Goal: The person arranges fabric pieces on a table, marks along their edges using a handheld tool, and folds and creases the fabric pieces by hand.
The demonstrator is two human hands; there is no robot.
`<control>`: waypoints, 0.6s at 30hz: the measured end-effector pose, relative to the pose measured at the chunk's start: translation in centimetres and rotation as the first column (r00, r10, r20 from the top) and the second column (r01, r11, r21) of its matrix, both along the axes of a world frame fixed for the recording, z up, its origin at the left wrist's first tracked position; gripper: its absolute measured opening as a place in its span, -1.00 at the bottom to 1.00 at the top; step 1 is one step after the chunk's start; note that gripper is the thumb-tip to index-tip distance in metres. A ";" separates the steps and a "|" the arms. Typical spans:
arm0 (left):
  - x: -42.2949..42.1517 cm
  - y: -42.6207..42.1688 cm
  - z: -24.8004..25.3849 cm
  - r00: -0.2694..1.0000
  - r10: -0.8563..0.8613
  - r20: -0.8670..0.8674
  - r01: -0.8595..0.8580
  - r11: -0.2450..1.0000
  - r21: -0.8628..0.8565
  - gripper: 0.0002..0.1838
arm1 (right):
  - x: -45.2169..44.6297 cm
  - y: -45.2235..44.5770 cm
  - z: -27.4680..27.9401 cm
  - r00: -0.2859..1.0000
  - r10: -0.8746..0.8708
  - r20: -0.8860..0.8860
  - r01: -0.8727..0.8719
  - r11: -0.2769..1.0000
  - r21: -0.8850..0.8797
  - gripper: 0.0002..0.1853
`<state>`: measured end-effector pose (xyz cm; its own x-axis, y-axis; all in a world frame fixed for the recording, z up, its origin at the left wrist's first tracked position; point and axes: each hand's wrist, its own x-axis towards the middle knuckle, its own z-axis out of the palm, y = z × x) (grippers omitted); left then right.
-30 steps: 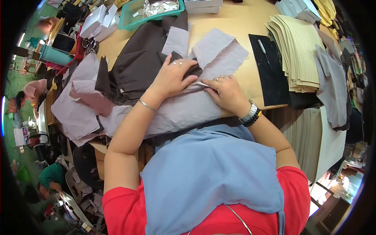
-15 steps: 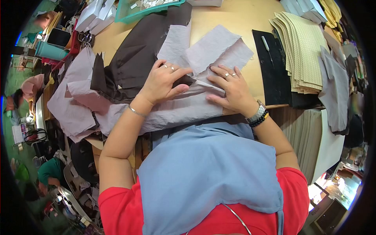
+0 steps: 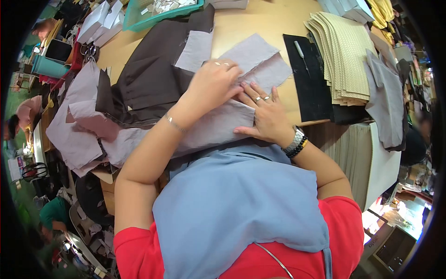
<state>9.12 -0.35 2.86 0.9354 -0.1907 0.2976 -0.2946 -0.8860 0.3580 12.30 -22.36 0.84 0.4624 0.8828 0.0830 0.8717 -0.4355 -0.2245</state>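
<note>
Pale grey-mauve cloth (image 3: 218, 122) lies along the near table edge, joined to or lying under dark brown cloth (image 3: 153, 69). My left hand (image 3: 211, 83) is curled over the cloth with its fingers drawn together; what they pinch is hidden. Its fingertips meet those of my right hand (image 3: 264, 114), which lies flat on the pale cloth, fingers stretched and thumb out to the side. Just beyond the hands, a raw-edged pale flap (image 3: 253, 52) rests on the tabletop, folded or overlapping another layer.
On the right are a white-handled pointed tool (image 3: 298, 50) on black material (image 3: 302, 93), and stacked cream textured sheets (image 3: 344, 56). A turquoise tray (image 3: 162, 17) of small white pieces stands at the back. More grey cloth (image 3: 388, 102) hangs at the right edge. Another person (image 3: 55, 214) sits far left.
My left hand has moved up and right and its fingers have closed. My right hand has shifted slightly down and left, now flat by the left fingertips. The whole view has slid left.
</note>
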 end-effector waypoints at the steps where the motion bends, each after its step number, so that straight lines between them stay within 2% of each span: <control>1: 1.0 -0.2 -0.5 0.994 -0.094 0.046 0.101 0.979 -0.178 -0.52 | 0.0 -0.1 0.0 1.000 -0.003 -0.004 0.003 1.000 -0.020 -0.03; 4: 1.2 0.6 -1.2 0.982 -0.020 -0.190 -0.021 0.978 -0.209 -0.32 | 0.0 -0.5 0.2 1.000 -0.028 -0.006 0.028 0.999 0.016 -0.04; 5: 0.8 1.2 -2.2 0.984 0.006 -0.176 -0.041 0.979 -0.199 -0.18 | 0.2 -0.8 0.2 1.000 -0.027 0.000 0.027 1.000 0.010 -0.05; 8: -0.6 0.9 -1.9 0.988 0.061 -0.144 -0.075 0.993 -0.093 -0.07 | 0.3 -1.4 0.5 1.000 -0.023 0.017 0.023 0.999 0.040 -0.14; 9: -0.5 0.9 -2.1 0.980 0.059 -0.188 -0.079 0.992 -0.101 0.02 | 0.5 -1.4 0.8 0.999 -0.017 0.032 0.015 0.997 0.074 -0.20; 10: -0.6 0.8 -2.2 0.976 0.068 -0.206 -0.086 0.993 -0.082 0.02 | 0.8 -1.2 1.2 0.999 -0.011 0.049 0.005 0.994 0.108 -0.26; 13: -0.7 0.5 -1.9 0.968 0.085 -0.236 -0.092 0.996 -0.017 0.02 | 4.7 -1.2 2.6 0.992 -0.033 -0.120 0.049 0.990 0.131 -0.50; 14: -0.7 0.5 -1.9 0.966 0.084 -0.244 -0.086 0.996 0.003 0.02 | 6.5 -1.3 2.9 0.979 -0.169 -0.111 0.191 0.953 0.237 -0.67; 15: -0.8 0.4 -1.9 0.964 0.082 -0.251 -0.079 0.997 0.021 0.03 | 9.1 -1.9 1.5 0.960 -0.263 0.095 0.208 0.900 0.382 -0.67; 18: -0.7 0.3 -1.5 0.950 0.120 -0.289 -0.099 0.991 0.087 0.04 | 13.7 -4.4 0.3 0.788 -0.552 0.273 0.440 0.815 0.378 -0.64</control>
